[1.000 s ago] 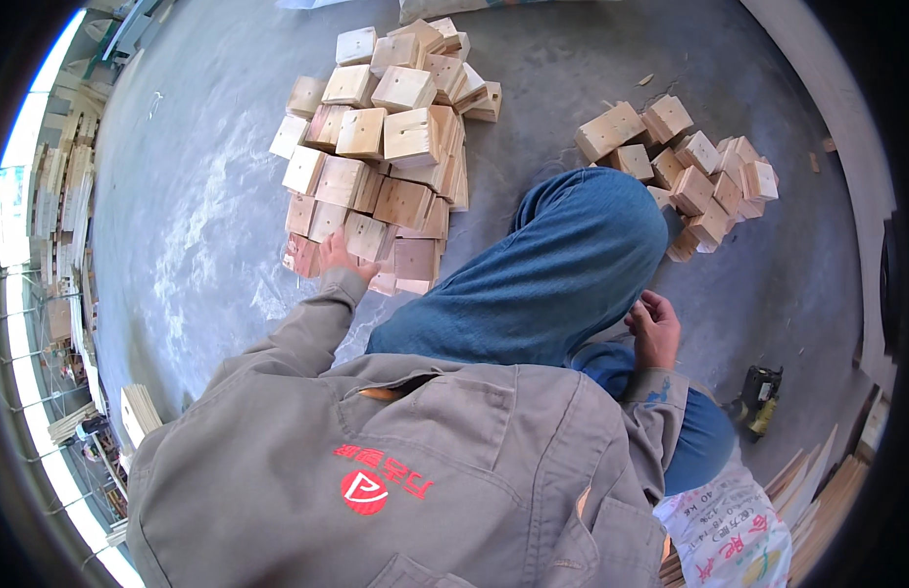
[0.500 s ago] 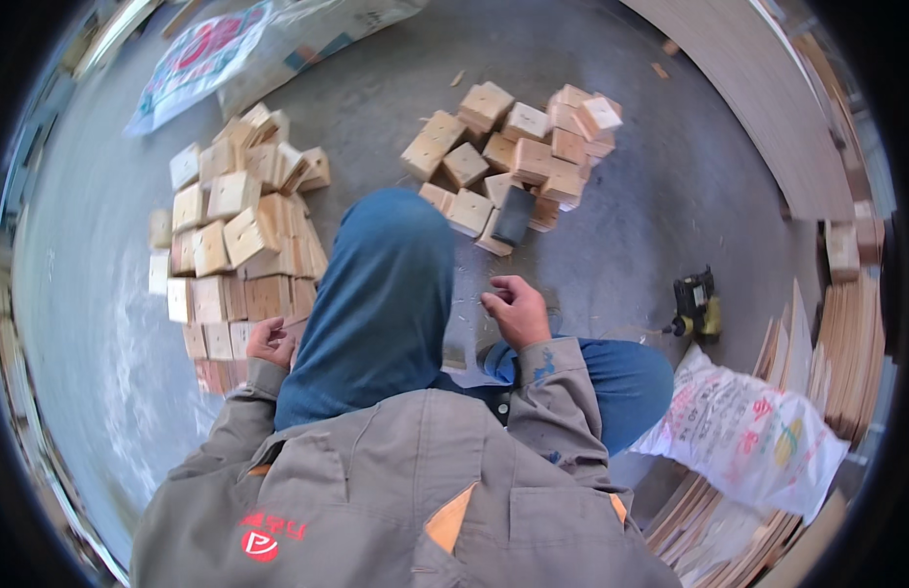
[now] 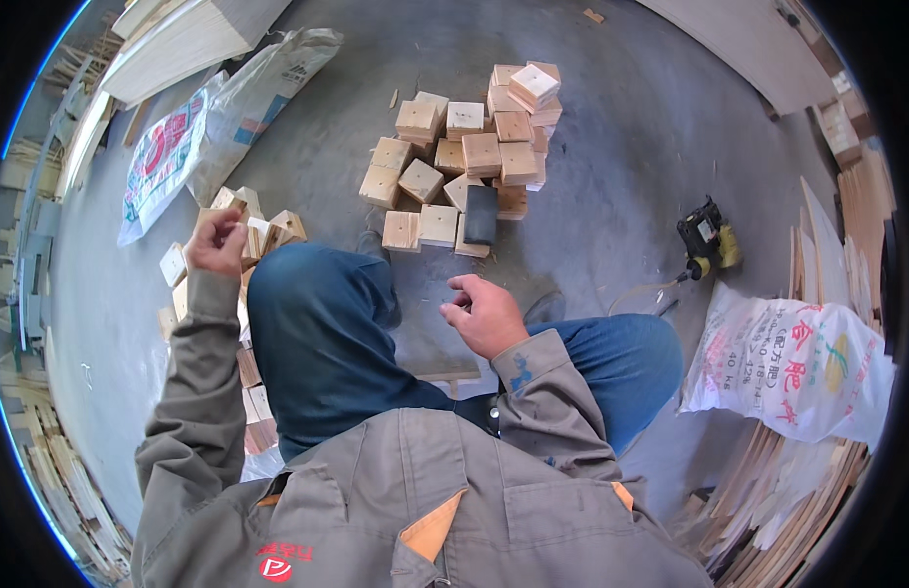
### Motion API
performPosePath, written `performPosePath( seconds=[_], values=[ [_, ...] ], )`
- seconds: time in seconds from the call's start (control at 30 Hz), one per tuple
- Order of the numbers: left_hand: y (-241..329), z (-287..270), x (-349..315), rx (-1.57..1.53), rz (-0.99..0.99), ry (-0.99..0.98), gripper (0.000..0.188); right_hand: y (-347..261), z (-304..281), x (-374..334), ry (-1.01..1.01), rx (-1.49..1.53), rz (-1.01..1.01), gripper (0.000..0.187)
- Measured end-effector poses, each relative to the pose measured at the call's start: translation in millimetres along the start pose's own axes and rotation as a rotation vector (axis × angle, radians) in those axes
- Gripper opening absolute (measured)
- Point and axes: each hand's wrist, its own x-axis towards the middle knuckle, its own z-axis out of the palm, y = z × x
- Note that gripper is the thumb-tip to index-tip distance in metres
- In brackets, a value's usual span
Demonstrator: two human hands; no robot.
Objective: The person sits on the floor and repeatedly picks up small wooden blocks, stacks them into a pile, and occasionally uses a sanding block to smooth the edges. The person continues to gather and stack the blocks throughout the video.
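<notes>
My left hand [image 3: 217,241] is raised at the far end of the left pile of wooden blocks [image 3: 260,404], its fingers bent and closed against the pile. Whether a block is in its grip is hidden. My right hand [image 3: 488,317] hovers between my knees, fingers curled in with the thumb near the index finger. Anything in its palm cannot be made out. Ahead of it stands a second heap of pale wooden blocks [image 3: 438,224], many with small dark marks on top. A dark grey rectangular piece [image 3: 481,216] lies at the near edge of that heap.
A black and yellow power tool [image 3: 707,239] rests on the floor to the right. Nearer is a white printed sack [image 3: 789,365] over stacked thin wood strips [image 3: 758,500]. Another plastic sack [image 3: 165,167] lies at far left. A large pale board [image 3: 758,54] is at upper right.
My left hand has moved from the near side of the left pile up to its far end. My right hand stays between my knees, still curled. The view has turned left.
</notes>
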Motion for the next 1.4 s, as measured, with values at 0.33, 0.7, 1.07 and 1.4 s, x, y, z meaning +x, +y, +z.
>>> performPosePath(
  seconds=[0.33, 0.7, 1.07, 1.4],
  values=[
    [65.7, 143.2, 119.5, 0.310, 0.155, -0.453, 0.062, -21.7, -11.3, 2.5, -0.002, 0.096, -0.065, 0.042],
    [-60.2, 289.4, 46.0, 0.630, -0.141, -0.793, 0.073, -19.8, -28.8, 11.0, 0.003, 0.215, -0.100, 0.044],
    [-105.1, 318.4, 5.1, 1.021, -0.120, -1.024, 0.118, -13.3, -38.1, 22.8, 0.030, 0.512, 0.090, 0.043],
    [-179.0, 332.0, -1.7, 1.010, 0.113, -0.954, 0.092, -7.1, -40.8, 32.9, 0.034, 0.539, 0.232, 0.046]
  ],
)
